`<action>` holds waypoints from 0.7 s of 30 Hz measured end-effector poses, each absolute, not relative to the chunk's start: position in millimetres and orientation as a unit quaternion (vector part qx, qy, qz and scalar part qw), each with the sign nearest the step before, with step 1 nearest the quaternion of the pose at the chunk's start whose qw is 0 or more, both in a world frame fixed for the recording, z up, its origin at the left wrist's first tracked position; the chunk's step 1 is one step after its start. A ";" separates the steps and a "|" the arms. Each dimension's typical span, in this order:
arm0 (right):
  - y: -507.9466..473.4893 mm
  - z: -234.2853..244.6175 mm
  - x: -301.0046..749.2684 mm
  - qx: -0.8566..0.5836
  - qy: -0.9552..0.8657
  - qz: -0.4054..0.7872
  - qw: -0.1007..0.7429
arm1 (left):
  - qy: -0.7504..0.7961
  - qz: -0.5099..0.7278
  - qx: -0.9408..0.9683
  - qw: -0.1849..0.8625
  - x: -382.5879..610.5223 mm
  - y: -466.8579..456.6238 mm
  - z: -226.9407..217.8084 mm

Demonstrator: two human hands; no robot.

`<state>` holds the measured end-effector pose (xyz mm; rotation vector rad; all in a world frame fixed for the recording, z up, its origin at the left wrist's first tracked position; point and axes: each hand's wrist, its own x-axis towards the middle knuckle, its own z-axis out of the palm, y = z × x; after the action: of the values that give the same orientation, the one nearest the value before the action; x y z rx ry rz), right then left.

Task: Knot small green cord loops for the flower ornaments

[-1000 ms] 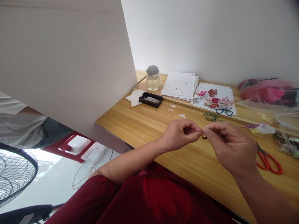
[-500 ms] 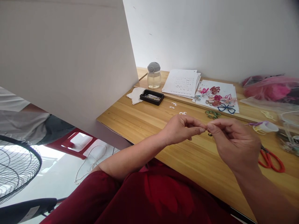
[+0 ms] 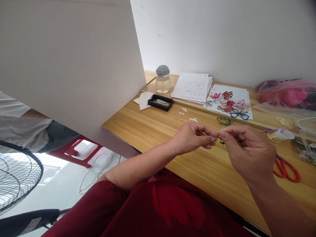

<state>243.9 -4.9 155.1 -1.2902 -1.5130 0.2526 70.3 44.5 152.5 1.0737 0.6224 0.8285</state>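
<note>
Above the wooden table (image 3: 148,131), my left hand (image 3: 196,136) and my right hand (image 3: 247,148) meet at the fingertips. Both are closed in a pinch around something tiny that their fingers mostly hide. A small dark green bit peeks out just below the right thumb. Green looped ornaments (image 3: 225,121) lie on the table beyond the fingers. To the right of my right hand rest scissors with red handles (image 3: 287,171), their blades partly covered by the hand. White curved paper cutouts (image 3: 193,120) lie past my left hand.
At the back stand a lidded water bottle (image 3: 163,80), a black tray (image 3: 160,102) of small parts and stacked papers (image 3: 191,87). Colourful flower ornaments (image 3: 229,103) lie on a white sheet. Rightward are a white cup (image 3: 281,135) and pink netting (image 3: 291,95). A partition (image 3: 74,59) borders the left.
Both hands stay almost in place with fingertips together. The left fingers have shifted slightly at the pinch. Nothing else on the table has moved.
</note>
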 end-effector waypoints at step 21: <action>-6.0 160.0 248.9 -0.538 -0.637 0.105 0.543 | 0.320 0.410 0.493 0.698 75.6 48.0 162.7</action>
<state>248.9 -6.0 160.0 -1.2765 -1.5113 0.2490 75.6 48.0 162.7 1.0997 0.7128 0.9133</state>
